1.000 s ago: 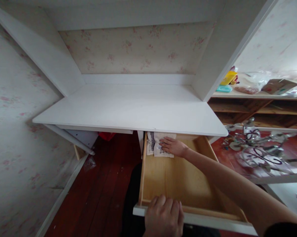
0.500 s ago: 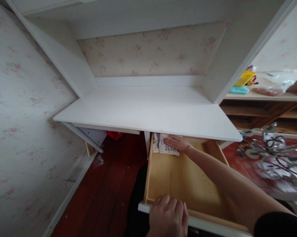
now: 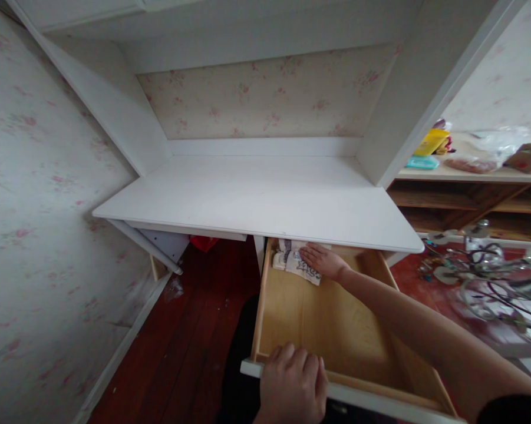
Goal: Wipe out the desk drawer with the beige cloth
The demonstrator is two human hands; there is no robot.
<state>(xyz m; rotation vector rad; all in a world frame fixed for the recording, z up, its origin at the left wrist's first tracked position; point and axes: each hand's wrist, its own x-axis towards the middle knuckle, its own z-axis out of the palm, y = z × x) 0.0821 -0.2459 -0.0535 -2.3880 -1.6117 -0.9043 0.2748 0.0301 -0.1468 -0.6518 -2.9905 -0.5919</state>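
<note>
A pulled-out wooden drawer (image 3: 318, 318) with a white front sticks out from under the white desk (image 3: 265, 194). My left hand (image 3: 292, 380) is wrapped over the top edge of the drawer front, near its left corner. Inside, at the back left, lies a pale cloth (image 3: 296, 266) with dark printed figures, flat on the drawer bottom and a little rumpled. My right hand (image 3: 322, 259) presses on the cloth's right part with its fingers stretched out flat. The desk's edge overhangs the rear of the drawer.
To the right, a shelf unit (image 3: 459, 174) carries a yellow item (image 3: 432, 141), a turquoise one and plastic bags. A chandelier with glass parts (image 3: 490, 277) stands at the right. Below the desk, a red bag (image 3: 203, 242) lies on the dark red wooden floor (image 3: 185, 347).
My right hand has slid slightly to the right with the cloth, whose left part is now more bunched. My left hand still grips the drawer front. The view has shifted a little.
</note>
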